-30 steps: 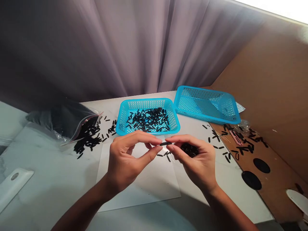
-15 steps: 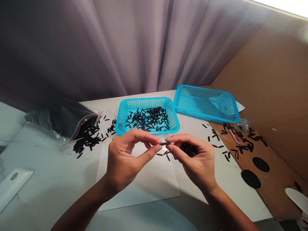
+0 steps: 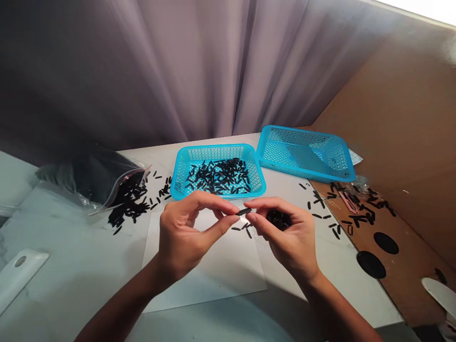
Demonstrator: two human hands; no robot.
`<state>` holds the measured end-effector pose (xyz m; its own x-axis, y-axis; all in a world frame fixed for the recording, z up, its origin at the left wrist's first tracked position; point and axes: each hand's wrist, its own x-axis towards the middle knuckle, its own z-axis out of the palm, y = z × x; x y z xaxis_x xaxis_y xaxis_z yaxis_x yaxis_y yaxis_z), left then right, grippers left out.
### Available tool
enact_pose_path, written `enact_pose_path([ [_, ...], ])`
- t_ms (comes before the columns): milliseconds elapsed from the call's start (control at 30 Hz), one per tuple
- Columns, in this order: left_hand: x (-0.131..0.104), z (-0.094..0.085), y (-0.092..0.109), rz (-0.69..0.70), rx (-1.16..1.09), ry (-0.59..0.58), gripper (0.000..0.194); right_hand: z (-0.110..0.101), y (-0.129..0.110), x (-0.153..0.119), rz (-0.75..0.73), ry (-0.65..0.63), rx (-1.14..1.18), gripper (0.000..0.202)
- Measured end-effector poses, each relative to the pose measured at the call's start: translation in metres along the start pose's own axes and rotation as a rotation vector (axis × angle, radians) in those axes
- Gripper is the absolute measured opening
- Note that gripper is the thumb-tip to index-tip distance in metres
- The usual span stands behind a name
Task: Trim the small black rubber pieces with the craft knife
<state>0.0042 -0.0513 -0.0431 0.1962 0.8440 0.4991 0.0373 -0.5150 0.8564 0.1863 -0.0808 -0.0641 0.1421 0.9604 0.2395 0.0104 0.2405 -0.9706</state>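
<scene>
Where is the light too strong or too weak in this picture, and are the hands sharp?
In the head view, the top right corner is washed out white; in the head view, the curtain sinks into darkness at left; in the head view, the left hand and right hand look fairly sharp.

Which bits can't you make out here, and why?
All in the head view:
Dark cluster in the right hand: underside hidden by thumb and palm; can't count.
Black piece: left end partly covered by fingers of the left hand; surface detail too small.
Plastic bag: contents merge into one dark mass.
White object: cut off by the left edge.
Specks on the white sheet: too small to identify.
</scene>
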Motion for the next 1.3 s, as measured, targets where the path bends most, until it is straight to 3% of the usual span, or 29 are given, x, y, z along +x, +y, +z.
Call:
enact_pose_path([
  [133,0.007,-0.003,-0.021,0.026,0.149,0.083,0.018,0.0,0.008,0.004,0.197,0.043,0.208,0.014],
  [200,0.015,-0.005,-0.037,0.084,0.402,0.181,0.008,0.0,0.012,0.01,0.38,0.053,0.391,0.027],
  [300,0.023,-0.005,-0.051,0.097,0.511,0.02,0.013,0.003,0.019,0.018,0.572,-0.025,0.519,0.04],
  [467,0.019,-0.002,-0.038,0.287,0.424,-0.331,0.01,0.008,0.03,0.016,0.624,-0.296,0.458,0.065],
  [533,0.016,-0.002,-0.034,0.283,0.458,-0.441,0.007,0.009,0.033,0.014,0.633,-0.366,0.438,0.071],
  [733,0.018,-0.009,-0.041,0.213,0.386,-0.474,0.005,0.005,0.035,0.014,0.629,-0.52,0.408,0.071],
  [933,0.021,-0.014,-0.037,0.245,0.506,-0.563,0.009,0.0,0.035,0.017,0.646,-0.589,0.432,0.066],
  [1033,0.024,-0.017,-0.036,0.308,0.534,-0.483,0.011,-0.002,0.035,0.019,0.654,-0.581,0.416,0.057],
  [1167,0.027,-0.024,-0.035,0.382,0.592,-0.228,0.007,-0.007,0.034,0.023,0.506,-0.315,0.266,0.043],
  [1300,0.023,-0.021,-0.031,0.457,0.628,-0.2,0.006,-0.009,0.029,0.02,0.317,-0.2,0.096,0.033],
])
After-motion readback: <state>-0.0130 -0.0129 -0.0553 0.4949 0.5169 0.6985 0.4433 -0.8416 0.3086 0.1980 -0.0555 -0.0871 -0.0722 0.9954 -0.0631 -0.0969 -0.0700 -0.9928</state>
